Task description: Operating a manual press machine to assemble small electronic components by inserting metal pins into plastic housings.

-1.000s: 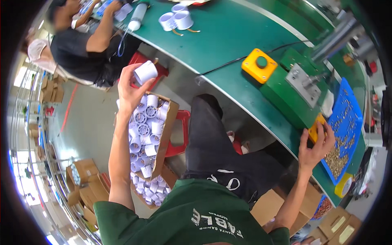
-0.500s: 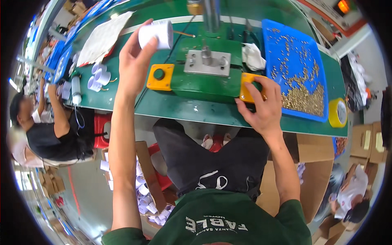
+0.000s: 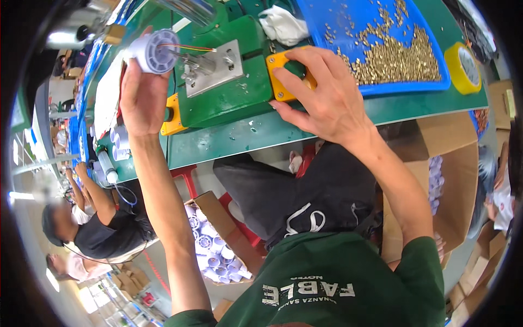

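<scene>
My left hand point(image 3: 146, 98) holds a white, round plastic housing point(image 3: 155, 52) up beside the press. The housing's spoked end faces right, and thin red and yellow wires trail from it. It overlaps the metal pin point(image 3: 201, 64) on the steel plate point(image 3: 218, 68) in view; whether they touch I cannot tell. My right hand point(image 3: 327, 90) rests on the right yellow button box point(image 3: 279, 82), fingers apart around its green button point(image 3: 295, 68). It holds nothing. The green press base point(image 3: 234, 101) carries the plate, and the left yellow button box point(image 3: 173, 122) is partly hidden behind my left hand.
A blue tray point(image 3: 376, 89) of small brass pieces point(image 3: 403, 60) lies right, near a yellow tape roll point(image 3: 463, 68). A white cloth point(image 3: 283, 26) lies behind the press. Cartons point(image 3: 226, 218) of white parts stand below the table point(image 3: 239, 136). Another person point(image 3: 114, 229) sits at left.
The view has swung, so the bench appears tilted. My left hand has turned the housing, bringing its spoked end and wires into sight close to the pin. My right hand stays on the button box.
</scene>
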Demonstrator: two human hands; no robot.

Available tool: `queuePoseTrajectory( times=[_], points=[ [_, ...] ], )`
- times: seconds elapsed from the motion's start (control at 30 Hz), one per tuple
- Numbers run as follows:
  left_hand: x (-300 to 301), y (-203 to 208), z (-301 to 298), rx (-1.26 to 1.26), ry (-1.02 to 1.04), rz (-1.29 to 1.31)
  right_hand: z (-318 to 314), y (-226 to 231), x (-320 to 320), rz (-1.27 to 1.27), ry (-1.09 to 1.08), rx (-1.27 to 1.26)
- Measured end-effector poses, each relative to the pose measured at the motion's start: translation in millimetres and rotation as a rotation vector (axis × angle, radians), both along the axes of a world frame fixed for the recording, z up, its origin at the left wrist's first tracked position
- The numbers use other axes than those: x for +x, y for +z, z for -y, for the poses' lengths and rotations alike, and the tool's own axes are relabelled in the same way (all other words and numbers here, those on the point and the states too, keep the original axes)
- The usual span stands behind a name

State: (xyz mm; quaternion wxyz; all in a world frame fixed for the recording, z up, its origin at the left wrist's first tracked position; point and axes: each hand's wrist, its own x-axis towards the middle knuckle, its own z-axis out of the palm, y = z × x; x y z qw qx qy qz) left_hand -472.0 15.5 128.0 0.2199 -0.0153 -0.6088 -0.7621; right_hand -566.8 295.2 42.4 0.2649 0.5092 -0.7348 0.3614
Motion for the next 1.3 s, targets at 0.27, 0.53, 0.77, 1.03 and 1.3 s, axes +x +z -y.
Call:
queuePoseTrajectory(
  times=[0.27,0.53,0.77,1.03,1.3],
  points=[
    [-1.5,5.7,-12.8,-0.114,0.105,0.037,1.1,-6.2,-0.2,-0.003,-0.009,-0.053],
    [0.1,13.7,-6.4,-0.301,0.082,0.063,-2.6,3.4,1.9,0.017,-0.001,-0.077],
    [-1.6,14.9,-3.6,-0.336,0.106,0.062,-9.5,9.6,0.8,0.106,0.121,-0.077],
    [-0.7,17.2,6.9,-0.299,0.063,0.039,3.1,-13.2,-24.5,-0.792,-0.3,-0.122],
    [0.7,25.2,-4.1,-0.512,0.057,0.045,-2.4,0.8,2.5,-0.004,-0.007,-0.05]
  ],
)
